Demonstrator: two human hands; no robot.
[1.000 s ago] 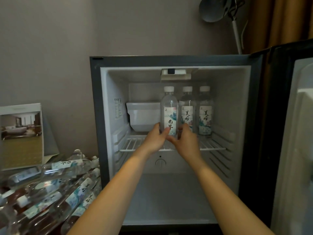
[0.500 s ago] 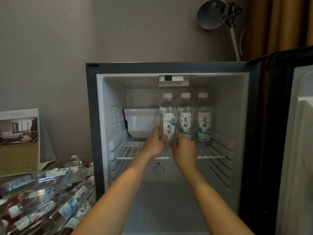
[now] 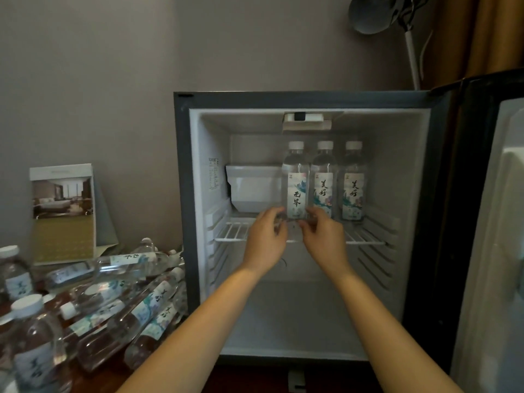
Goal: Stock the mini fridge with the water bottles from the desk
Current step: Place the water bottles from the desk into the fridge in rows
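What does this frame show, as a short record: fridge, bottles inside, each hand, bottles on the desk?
fridge: mini fridge, door open
inside: three water bottles upright in a row on the wire shelf, right of a white compartment
left hand: fingers curled at the base of the leftmost bottle; blur hides the grip
right hand: the same, on the bottle's other side
desk: pile of bottles, most lying, a few upright
task: unfinished

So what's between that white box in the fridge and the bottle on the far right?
Two upright bottles on the wire shelf: the left bottle next to the white box, then the middle bottle. The head view shows it.
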